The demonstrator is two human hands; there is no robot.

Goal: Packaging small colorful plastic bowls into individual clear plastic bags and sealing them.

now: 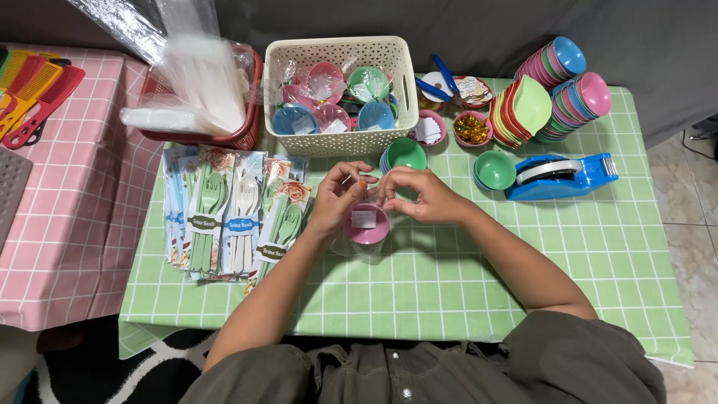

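Note:
My left hand (336,198) and my right hand (419,196) meet above a small pink bowl (366,226) with a white label, wrapped in clear plastic, on the green checked tablecloth (419,277). Both hands pinch the clear wrap at the bowl's top, fingertips close together. A tiny orange bit shows at my left fingertips. Just behind the hands stands a short stack of bowls with a green one on top (404,155).
A cream basket (340,93) of wrapped bowls sits behind. Packs of spoon-and-fork sets (228,213) lie left. A blue tape dispenser (561,176), a green bowl (495,170) and stacks of coloured bowls (557,90) are right. A red basket with plastic bags (202,90) and combs (34,93) lie far left.

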